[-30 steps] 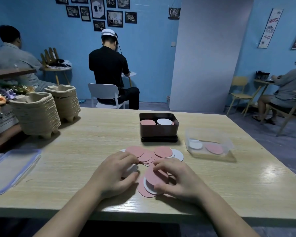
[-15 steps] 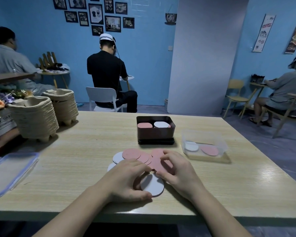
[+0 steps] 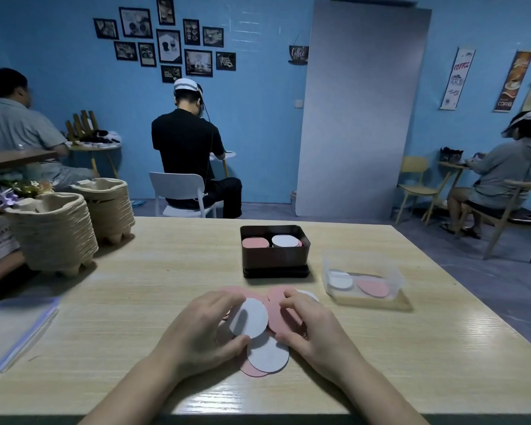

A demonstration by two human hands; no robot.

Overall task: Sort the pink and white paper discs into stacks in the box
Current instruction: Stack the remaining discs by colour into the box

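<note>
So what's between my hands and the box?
In the head view, a few pink discs, then bare table up to the box.

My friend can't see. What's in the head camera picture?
The left hand pinches a white disc and the right hand a pink disc, over a loose pile on a table. Behind, a box holds a pink stack and a white stack.

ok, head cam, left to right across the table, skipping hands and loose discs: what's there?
Clear lid → two stacks of pulp trays → dark box → clear tub.
</note>
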